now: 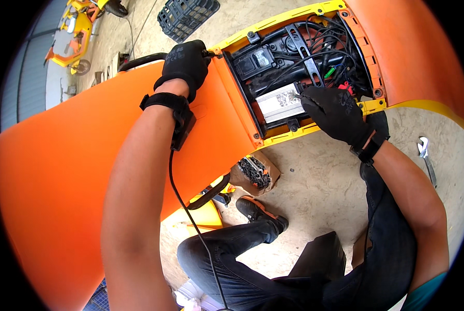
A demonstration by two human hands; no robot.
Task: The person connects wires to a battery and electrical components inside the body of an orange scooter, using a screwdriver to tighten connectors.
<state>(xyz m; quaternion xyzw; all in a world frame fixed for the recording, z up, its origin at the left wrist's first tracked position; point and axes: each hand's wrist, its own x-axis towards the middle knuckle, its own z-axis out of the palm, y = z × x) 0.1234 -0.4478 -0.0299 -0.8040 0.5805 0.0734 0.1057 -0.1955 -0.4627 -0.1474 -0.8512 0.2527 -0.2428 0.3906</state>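
The person's left hand [185,67], in a black glove, is up at the far corner of the orange cover [76,135], by the yellow frame [373,107]. Its fingers are curled in, with something small and dark by the tips, but one cannot tell if the hand has hold of it. The right hand [333,111], in a black glove too, is half closed, and its fingertips are at the right end of the silver box [278,105]. One cannot tell if they grip anything there. The silver box sits inside the frame, at the side near the person. Behind it are a black box [255,61] and a bar with holes [296,41]. To the right are lots of black wires [325,39], with a green plug [329,72] and a red plug [347,86]. On the floor, a wrench [426,160] lies to the right, and a brown box [274,168] of small dark bits is below the frame.
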